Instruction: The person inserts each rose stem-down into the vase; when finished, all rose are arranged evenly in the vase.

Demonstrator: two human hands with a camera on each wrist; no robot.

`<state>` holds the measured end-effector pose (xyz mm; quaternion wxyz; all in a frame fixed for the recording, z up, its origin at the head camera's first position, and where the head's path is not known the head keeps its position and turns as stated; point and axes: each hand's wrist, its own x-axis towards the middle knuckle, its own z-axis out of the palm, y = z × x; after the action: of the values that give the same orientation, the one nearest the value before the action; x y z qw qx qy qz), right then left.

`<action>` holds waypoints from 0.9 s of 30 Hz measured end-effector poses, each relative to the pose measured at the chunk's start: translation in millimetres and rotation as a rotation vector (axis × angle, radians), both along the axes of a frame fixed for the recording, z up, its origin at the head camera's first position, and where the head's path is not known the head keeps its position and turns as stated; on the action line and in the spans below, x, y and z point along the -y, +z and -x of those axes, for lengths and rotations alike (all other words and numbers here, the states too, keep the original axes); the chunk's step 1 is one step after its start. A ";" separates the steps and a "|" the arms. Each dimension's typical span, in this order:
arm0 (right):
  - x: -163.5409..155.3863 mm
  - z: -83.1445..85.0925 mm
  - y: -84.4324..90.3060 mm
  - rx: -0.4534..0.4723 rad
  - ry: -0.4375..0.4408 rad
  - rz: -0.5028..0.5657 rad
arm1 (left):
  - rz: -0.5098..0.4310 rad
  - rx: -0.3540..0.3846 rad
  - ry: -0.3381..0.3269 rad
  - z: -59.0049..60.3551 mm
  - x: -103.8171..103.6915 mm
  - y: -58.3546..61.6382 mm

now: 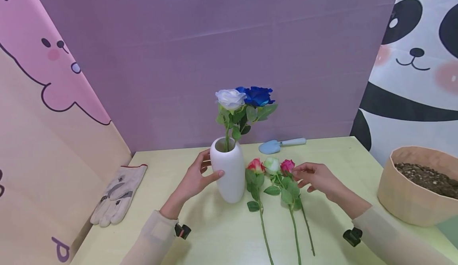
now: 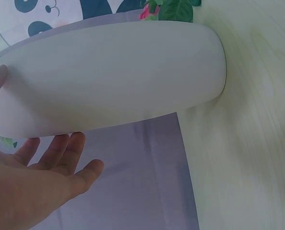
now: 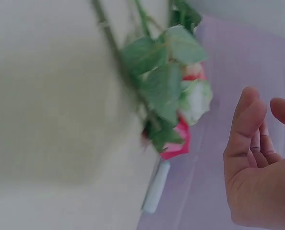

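Observation:
A tall white vase (image 1: 230, 173) stands upright on the table, holding a white rose (image 1: 230, 99) and blue roses (image 1: 258, 96). My left hand (image 1: 196, 178) grips the vase near its top, thumb on the front and fingers at the far side; the vase fills much of the left wrist view (image 2: 113, 76). To its right lie a red-and-cream rose (image 1: 256, 165), a pale green-white rose (image 1: 272, 165) and a deep pink rose (image 1: 287, 166). Close beside the pink one hovers my right hand (image 1: 318, 179). Its thumb and fingers are apart, with nothing between them in the right wrist view.
Behind the loose roses lies a small blue trowel (image 1: 272, 147). A tan pot of soil (image 1: 408, 189) stands at the right edge, close to the right forearm. Work gloves (image 1: 119, 195) lie at the table's left edge. A purple cloth backdrop (image 1: 186, 66) rises behind the table.

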<state>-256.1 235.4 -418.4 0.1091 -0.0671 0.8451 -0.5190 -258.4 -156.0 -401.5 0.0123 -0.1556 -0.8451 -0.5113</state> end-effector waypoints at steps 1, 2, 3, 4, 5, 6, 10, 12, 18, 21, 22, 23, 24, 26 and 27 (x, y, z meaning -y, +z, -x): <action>-2.9 -0.1 -3.5 0.006 -0.001 -0.002 | 0.000 -0.001 -0.001 -0.2 -0.1 0.0; -5.3 -0.5 -6.5 0.011 -0.001 -0.006 | 0.000 -0.002 -0.002 -0.2 0.1 -0.2; -8.0 -0.8 -9.9 0.014 -0.001 -0.010 | 0.000 -0.003 -0.003 -0.4 0.1 -0.2; -10.3 -1.0 -13.1 0.018 -0.001 -0.014 | -0.001 -0.005 -0.003 -0.6 0.1 -0.2; -12.1 -1.2 -16.1 0.022 -0.004 -0.020 | -0.001 -0.005 -0.003 -0.8 0.2 -0.1; -13.9 -1.4 -19.1 0.026 -0.005 -0.030 | 0.000 -0.006 -0.002 -0.7 0.3 -0.3; -19.9 -1.9 -31.7 0.042 -0.013 -0.071 | 0.003 -0.006 0.001 -1.2 0.0 -0.3; -22.5 -1.9 -37.8 0.055 -0.015 -0.084 | 0.004 -0.003 0.002 -1.4 -0.3 -0.2; -28.0 -1.9 -52.4 0.065 -0.009 -0.106 | 0.002 0.002 0.006 -2.7 -0.7 0.9; -28.8 -1.2 -58.3 0.061 -0.018 -0.131 | 0.003 0.000 0.005 -2.8 -0.8 0.9; -28.7 -0.9 -59.8 0.062 -0.023 -0.138 | 0.003 0.000 0.004 -2.8 -0.7 0.8; -28.7 -0.5 -61.2 0.065 -0.028 -0.144 | 0.004 0.000 0.004 -2.5 -0.4 0.3; -28.7 -0.4 -62.5 0.064 -0.026 -0.149 | 0.004 0.000 0.004 -2.3 -0.2 0.0; -28.5 -0.1 -64.0 0.067 -0.030 -0.149 | 0.005 0.000 0.004 -2.1 0.0 -0.3; -28.3 -0.1 -64.3 0.069 -0.031 -0.148 | 0.004 0.000 0.004 -2.1 0.0 -0.3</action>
<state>-256.0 263.7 -482.7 0.1348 -0.0280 0.8778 -0.4588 -256.3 -156.0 -401.8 0.0128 -0.1540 -0.8464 -0.5096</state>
